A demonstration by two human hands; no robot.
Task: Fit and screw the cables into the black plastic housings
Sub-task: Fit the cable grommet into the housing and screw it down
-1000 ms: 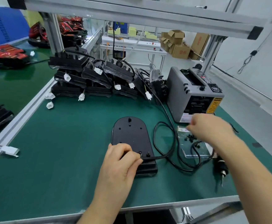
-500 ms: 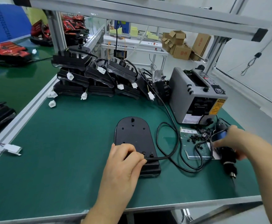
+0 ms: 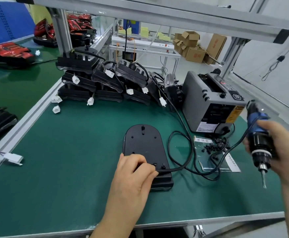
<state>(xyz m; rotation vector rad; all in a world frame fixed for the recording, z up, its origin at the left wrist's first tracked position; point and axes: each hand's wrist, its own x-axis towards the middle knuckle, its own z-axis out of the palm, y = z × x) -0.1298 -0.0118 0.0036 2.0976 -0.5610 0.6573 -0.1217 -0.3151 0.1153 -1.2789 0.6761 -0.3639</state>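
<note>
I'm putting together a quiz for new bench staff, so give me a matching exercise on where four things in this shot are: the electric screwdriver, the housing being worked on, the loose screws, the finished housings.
Things:
1. electric screwdriver
2. black housing
3. loose screws
4. stacked housings

Places:
A. on a plastic bag in front of the grey machine
B. piled at the far side of the green mat
C. lifted off the mat in the right hand
D. flat on the mat under the left hand

Pairs: 1-C, 2-D, 3-A, 4-B
</note>
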